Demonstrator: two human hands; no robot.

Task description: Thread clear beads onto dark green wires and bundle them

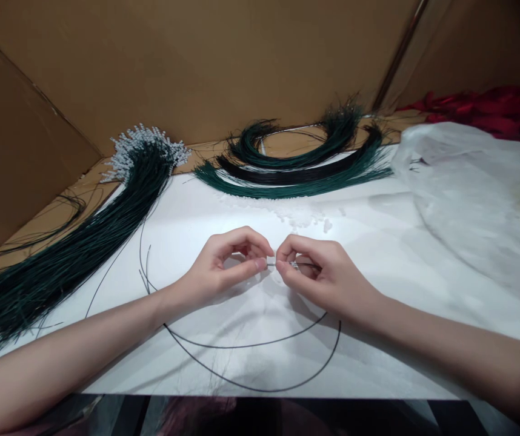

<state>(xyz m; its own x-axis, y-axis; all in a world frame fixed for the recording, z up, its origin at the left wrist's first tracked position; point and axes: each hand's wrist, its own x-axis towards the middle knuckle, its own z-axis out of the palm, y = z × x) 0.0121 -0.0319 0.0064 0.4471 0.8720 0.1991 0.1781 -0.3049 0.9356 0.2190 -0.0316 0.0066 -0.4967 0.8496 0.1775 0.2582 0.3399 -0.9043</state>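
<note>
My left hand point(228, 263) and my right hand point(317, 272) meet fingertip to fingertip over a white sheet point(378, 242). Both are closed in a pinch on a thin dark wire point(251, 345) that loops in arcs toward me below my wrists. A tiny clear bead point(293, 264) shows at the right fingertips, on the wire. Loose clear beads point(303, 217) lie scattered just beyond my hands.
A long bundle of dark green wires with clear bead tips point(105, 206) lies at the left. Curved green and black wire bundles point(300, 163) sit at the back. A crumpled clear plastic bag point(473, 194) covers the right. Cardboard walls point(196, 60) enclose the back and left.
</note>
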